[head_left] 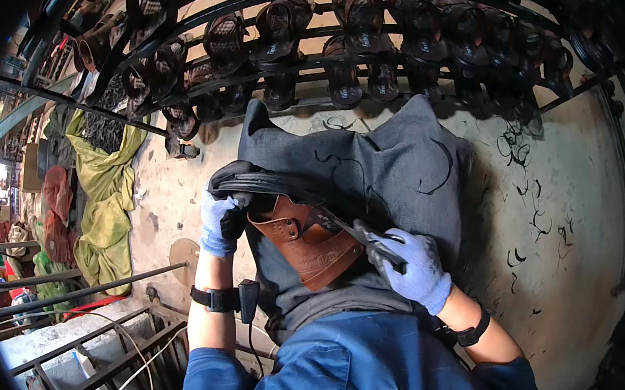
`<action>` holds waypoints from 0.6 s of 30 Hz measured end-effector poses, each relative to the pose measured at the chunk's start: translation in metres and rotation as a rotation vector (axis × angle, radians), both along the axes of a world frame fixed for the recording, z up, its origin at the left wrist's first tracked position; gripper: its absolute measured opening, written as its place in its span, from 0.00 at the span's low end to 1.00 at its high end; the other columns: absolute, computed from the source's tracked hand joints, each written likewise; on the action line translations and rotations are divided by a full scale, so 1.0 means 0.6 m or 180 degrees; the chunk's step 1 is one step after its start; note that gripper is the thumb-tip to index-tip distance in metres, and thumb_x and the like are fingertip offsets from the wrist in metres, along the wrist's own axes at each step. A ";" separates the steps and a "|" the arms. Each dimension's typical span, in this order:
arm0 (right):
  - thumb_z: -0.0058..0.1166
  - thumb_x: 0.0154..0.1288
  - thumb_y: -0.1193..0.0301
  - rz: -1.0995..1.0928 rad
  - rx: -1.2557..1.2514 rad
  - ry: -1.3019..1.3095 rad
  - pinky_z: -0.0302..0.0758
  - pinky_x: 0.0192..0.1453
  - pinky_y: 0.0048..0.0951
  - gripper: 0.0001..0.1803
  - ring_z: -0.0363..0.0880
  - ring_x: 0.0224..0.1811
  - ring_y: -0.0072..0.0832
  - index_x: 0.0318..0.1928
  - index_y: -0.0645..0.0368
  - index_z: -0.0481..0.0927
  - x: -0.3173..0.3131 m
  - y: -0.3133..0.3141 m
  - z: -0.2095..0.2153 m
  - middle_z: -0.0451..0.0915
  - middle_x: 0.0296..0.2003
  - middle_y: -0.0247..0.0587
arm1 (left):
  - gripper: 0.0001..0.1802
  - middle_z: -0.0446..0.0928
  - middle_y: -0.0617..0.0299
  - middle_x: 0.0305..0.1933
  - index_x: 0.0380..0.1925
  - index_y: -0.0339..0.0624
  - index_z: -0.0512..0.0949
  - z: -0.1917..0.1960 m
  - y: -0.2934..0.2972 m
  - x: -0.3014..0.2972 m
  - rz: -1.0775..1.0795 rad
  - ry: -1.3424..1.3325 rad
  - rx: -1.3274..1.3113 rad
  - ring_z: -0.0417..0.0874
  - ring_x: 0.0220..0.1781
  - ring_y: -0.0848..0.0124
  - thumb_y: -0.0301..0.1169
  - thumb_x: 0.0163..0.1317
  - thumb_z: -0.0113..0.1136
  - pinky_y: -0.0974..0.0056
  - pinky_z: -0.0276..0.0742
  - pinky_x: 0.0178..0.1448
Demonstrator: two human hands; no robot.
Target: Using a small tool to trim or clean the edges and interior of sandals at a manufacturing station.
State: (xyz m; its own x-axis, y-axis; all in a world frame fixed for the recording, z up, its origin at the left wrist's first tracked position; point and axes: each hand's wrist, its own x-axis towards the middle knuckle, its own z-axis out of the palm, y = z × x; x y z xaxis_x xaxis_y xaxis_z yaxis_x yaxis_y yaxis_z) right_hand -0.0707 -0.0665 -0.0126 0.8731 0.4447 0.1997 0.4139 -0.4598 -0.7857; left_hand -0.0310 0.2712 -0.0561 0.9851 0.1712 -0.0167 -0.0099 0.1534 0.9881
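Note:
A sandal with a black sole (283,185) and a wide brown strap (305,246) lies on its side over my lap. My left hand (220,223), in a pale blue glove with dark fingers, is closed around one end of the sole. In a matching glove, my right hand (416,267) grips a slim black-handled cutting tool (395,261), whose exact kind is hard to make out. Its front end reaches toward the sole's edge beside the strap. Dark grey cloth (408,171) covers my legs, with thin curled black strips lying on it.
Ahead, a black metal rack (308,63) holds rows of brown sandals. Curled black scraps (514,147) are scattered over the floor at right. Yellow-green cloth (104,206) hangs at left, above a metal frame (127,363) nearer me.

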 end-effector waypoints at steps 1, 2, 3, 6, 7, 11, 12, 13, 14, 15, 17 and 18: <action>0.57 0.54 0.70 -0.0112 0.0084 0.0005 0.74 0.30 0.39 0.18 0.78 0.29 0.43 0.48 0.52 0.81 -0.002 -0.008 -0.005 0.78 0.34 0.44 | 0.30 0.81 0.53 0.45 0.49 0.30 0.75 -0.003 0.002 0.001 0.0012 0.0008 -0.0005 0.82 0.46 0.66 0.33 0.47 0.73 0.63 0.76 0.55; 0.58 0.53 0.71 -0.0257 0.0032 -0.0352 0.74 0.32 0.40 0.19 0.79 0.30 0.44 0.48 0.52 0.82 -0.004 -0.016 -0.011 0.79 0.36 0.46 | 0.31 0.81 0.53 0.45 0.50 0.30 0.75 -0.001 0.002 -0.001 -0.0012 0.0021 -0.0036 0.82 0.46 0.66 0.34 0.47 0.73 0.62 0.76 0.55; 0.58 0.52 0.71 -0.0412 0.0117 -0.0461 0.74 0.33 0.40 0.18 0.79 0.32 0.45 0.47 0.53 0.82 -0.005 -0.017 -0.014 0.79 0.38 0.48 | 0.31 0.81 0.53 0.45 0.50 0.30 0.75 0.001 0.002 -0.001 -0.0036 0.0033 -0.0070 0.82 0.47 0.66 0.36 0.47 0.74 0.62 0.76 0.55; 0.58 0.53 0.70 -0.0120 0.0122 -0.0095 0.74 0.31 0.40 0.15 0.79 0.29 0.44 0.44 0.53 0.83 0.019 0.002 -0.010 0.79 0.36 0.47 | 0.34 0.81 0.53 0.45 0.50 0.31 0.75 0.004 -0.003 0.000 -0.0091 0.0035 0.0090 0.82 0.46 0.65 0.39 0.46 0.75 0.62 0.77 0.55; 0.57 0.54 0.70 0.0051 0.0162 0.0132 0.73 0.30 0.40 0.14 0.79 0.28 0.44 0.43 0.52 0.83 0.028 0.012 -0.010 0.79 0.36 0.46 | 0.34 0.81 0.53 0.45 0.50 0.31 0.75 0.006 -0.006 0.001 -0.0129 0.0085 -0.0026 0.82 0.46 0.65 0.40 0.46 0.75 0.62 0.77 0.54; 0.55 0.57 0.70 -0.0032 0.0012 -0.0427 0.72 0.28 0.41 0.13 0.78 0.26 0.42 0.44 0.52 0.82 0.021 0.006 -0.034 0.78 0.32 0.43 | 0.36 0.81 0.55 0.44 0.47 0.30 0.76 0.012 -0.010 0.006 -0.0097 0.0056 0.0956 0.81 0.46 0.68 0.45 0.44 0.75 0.63 0.77 0.53; 0.55 0.56 0.70 -0.0057 -0.0087 -0.0318 0.73 0.27 0.40 0.15 0.78 0.25 0.41 0.45 0.51 0.82 0.026 0.009 -0.023 0.77 0.31 0.43 | 0.36 0.82 0.56 0.42 0.46 0.29 0.77 0.016 -0.010 0.010 -0.0282 0.0059 0.0472 0.82 0.45 0.69 0.45 0.43 0.76 0.65 0.77 0.52; 0.55 0.56 0.70 -0.0048 -0.0089 -0.0301 0.73 0.27 0.40 0.15 0.78 0.25 0.41 0.45 0.51 0.82 0.036 0.016 -0.016 0.77 0.31 0.43 | 0.36 0.82 0.56 0.42 0.46 0.29 0.77 0.021 -0.010 0.011 -0.0275 0.0077 0.0469 0.82 0.45 0.69 0.45 0.43 0.76 0.65 0.77 0.52; 0.55 0.56 0.70 -0.0015 -0.0257 -0.0314 0.73 0.27 0.40 0.15 0.77 0.25 0.41 0.46 0.50 0.82 0.047 0.023 -0.013 0.77 0.31 0.44 | 0.32 0.81 0.56 0.42 0.46 0.30 0.76 0.025 -0.010 0.014 -0.0420 -0.0043 0.1059 0.81 0.44 0.68 0.47 0.51 0.70 0.64 0.76 0.52; 0.55 0.56 0.70 0.0018 -0.0425 -0.0330 0.73 0.27 0.40 0.16 0.77 0.25 0.41 0.47 0.49 0.82 0.058 0.026 -0.011 0.77 0.31 0.44 | 0.29 0.81 0.56 0.41 0.45 0.31 0.75 0.031 -0.010 0.017 -0.0565 -0.0164 0.1648 0.81 0.43 0.67 0.49 0.58 0.63 0.63 0.76 0.51; 0.55 0.55 0.70 0.0181 -0.0623 -0.0303 0.73 0.27 0.39 0.18 0.77 0.25 0.40 0.48 0.49 0.81 0.070 0.019 -0.011 0.76 0.31 0.42 | 0.28 0.82 0.55 0.39 0.42 0.31 0.78 0.036 -0.013 0.023 -0.0555 -0.0047 0.1813 0.82 0.43 0.66 0.49 0.60 0.60 0.63 0.76 0.51; 0.55 0.55 0.70 0.0298 -0.0636 -0.0379 0.73 0.27 0.39 0.18 0.76 0.24 0.39 0.49 0.49 0.81 0.079 0.016 -0.010 0.76 0.30 0.42 | 0.27 0.82 0.54 0.39 0.41 0.31 0.78 0.036 -0.012 0.023 -0.0550 -0.0105 0.1885 0.82 0.43 0.66 0.49 0.60 0.59 0.63 0.75 0.51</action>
